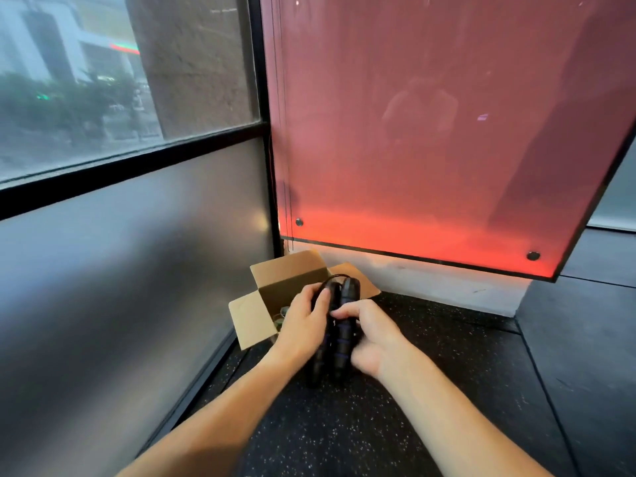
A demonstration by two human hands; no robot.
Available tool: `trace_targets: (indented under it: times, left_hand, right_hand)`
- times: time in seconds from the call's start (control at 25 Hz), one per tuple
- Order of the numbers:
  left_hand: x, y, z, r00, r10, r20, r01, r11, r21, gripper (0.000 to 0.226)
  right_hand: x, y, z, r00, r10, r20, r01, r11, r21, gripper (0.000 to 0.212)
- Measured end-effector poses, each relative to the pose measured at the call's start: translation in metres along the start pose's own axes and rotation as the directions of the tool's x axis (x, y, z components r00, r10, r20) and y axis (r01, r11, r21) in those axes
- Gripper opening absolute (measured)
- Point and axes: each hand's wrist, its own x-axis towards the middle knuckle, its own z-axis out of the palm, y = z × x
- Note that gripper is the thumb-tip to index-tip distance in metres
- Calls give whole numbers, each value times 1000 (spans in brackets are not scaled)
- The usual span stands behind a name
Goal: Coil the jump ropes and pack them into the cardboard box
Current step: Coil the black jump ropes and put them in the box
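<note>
Matt brown cardboard box (289, 277), speckled black rubbery floor (430, 339), glossy red panel (413, 149).

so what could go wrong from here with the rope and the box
1. Both hands, left and right, clamp the two black handles together, but a thin loop of rope sticks out on top; it may spring loose once the grip eases.
2. The cardboard box sits tight in the corner with flaps spread, so the bundle could catch a flap.
3. Something already lies in the box, only partly visible, so space may be short.
</note>
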Motion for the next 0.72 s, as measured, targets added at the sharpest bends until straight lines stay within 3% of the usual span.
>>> trace_targets:
  times: [0.08, 0.2, 0.44, 0.6, 0.72]
  left_hand:
    - [-2, 1, -7, 997, -69, 30, 71, 994, -78, 18]
    - [0, 6, -24, 992, -117, 46, 124, 975, -186, 21]
    - [61, -16, -26, 977, -140, 161, 167, 972, -168, 22]
    - [144, -73, -23, 954, -220, 203, 247, 962, -117, 22]
    - [228, -140, -8, 960, -205, 189, 209, 978, -3, 29]
  right_hand:
    - [-8, 3, 10, 998, -67, 13, 66, 998, 16, 43]
    - [-16, 4, 23, 988, -140, 69, 143, 989, -37, 29]
    - [51, -13, 14, 969, -241, 48, 244, 922, -300, 33]
    - [161, -23, 3, 962, -269, 50, 259, 833, -489, 39]
    - [271, -20, -11, 936, -350, 45, 308, 747, -589, 53]
